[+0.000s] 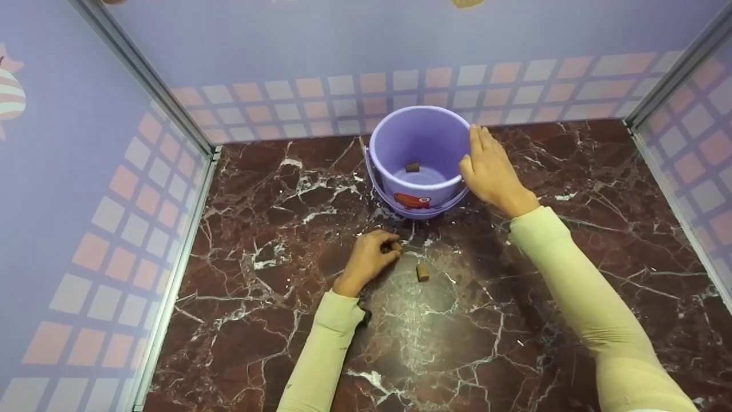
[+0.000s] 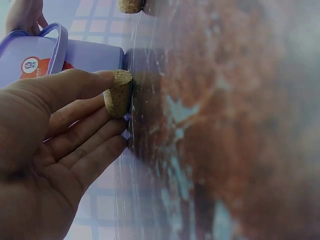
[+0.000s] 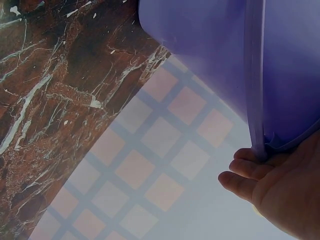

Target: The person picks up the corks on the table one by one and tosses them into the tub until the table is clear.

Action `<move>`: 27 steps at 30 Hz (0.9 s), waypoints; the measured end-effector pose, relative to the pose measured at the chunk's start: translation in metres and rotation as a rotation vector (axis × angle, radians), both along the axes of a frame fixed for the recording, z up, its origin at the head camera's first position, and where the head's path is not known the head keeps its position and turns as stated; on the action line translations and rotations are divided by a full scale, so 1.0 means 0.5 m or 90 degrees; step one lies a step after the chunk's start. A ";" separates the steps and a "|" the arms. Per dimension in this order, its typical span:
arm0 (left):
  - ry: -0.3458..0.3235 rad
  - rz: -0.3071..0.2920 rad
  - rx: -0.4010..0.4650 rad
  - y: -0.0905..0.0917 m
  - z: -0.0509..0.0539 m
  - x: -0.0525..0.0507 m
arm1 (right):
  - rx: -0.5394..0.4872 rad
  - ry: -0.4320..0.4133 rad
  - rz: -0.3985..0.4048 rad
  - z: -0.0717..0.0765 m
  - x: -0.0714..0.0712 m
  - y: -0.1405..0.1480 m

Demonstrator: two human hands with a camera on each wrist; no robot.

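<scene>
A purple bucket (image 1: 420, 197) with a hanging handle stands upright near the back wall, and one cork (image 1: 412, 167) lies inside on its bottom. The left hand (image 1: 369, 257) is low over the floor in front of the bucket. It pinches a cork (image 2: 119, 95) between thumb and fingers, close to the dark marble surface. A second cork (image 1: 422, 272) lies just to the right of that hand. At the bucket's right side, the right hand (image 1: 494, 171) holds the rim, thumb at the rim's edge; the right wrist view shows its fingers (image 3: 245, 182) outside by the handle's joint.
Dark red marble (image 1: 257, 332) with white veins forms the surface. A purple back wall (image 1: 297, 51) with pink and white squares rises behind the bucket. Similar panels stand on the left (image 1: 74, 189) and right (image 1: 695, 131), with metal strips along their edges.
</scene>
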State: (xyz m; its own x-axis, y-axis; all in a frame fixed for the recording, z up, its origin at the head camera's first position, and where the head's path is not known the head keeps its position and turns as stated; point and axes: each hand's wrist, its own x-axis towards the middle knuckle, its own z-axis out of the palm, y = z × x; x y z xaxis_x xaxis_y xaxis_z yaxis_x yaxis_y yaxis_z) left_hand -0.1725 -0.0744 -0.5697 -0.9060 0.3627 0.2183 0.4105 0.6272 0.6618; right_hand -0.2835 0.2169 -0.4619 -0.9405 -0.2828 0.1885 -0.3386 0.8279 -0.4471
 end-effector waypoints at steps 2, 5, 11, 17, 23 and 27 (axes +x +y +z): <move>0.005 -0.002 0.003 0.000 0.001 0.000 | 0.001 0.003 0.002 0.001 0.000 0.000; 0.012 -0.008 0.015 -0.001 0.001 0.001 | 0.004 0.005 0.006 0.001 0.000 0.000; 0.026 -0.018 0.029 -0.002 -0.003 0.002 | 0.005 0.007 0.008 0.002 0.000 0.000; 0.028 -0.017 0.030 -0.002 -0.005 0.000 | 0.004 0.009 0.008 0.001 0.000 0.000; 0.018 -0.015 0.031 -0.003 0.000 0.001 | 0.002 0.008 0.007 0.003 0.001 -0.001; 0.015 -0.013 0.038 -0.004 0.002 0.002 | 0.006 0.005 0.008 0.004 0.002 -0.001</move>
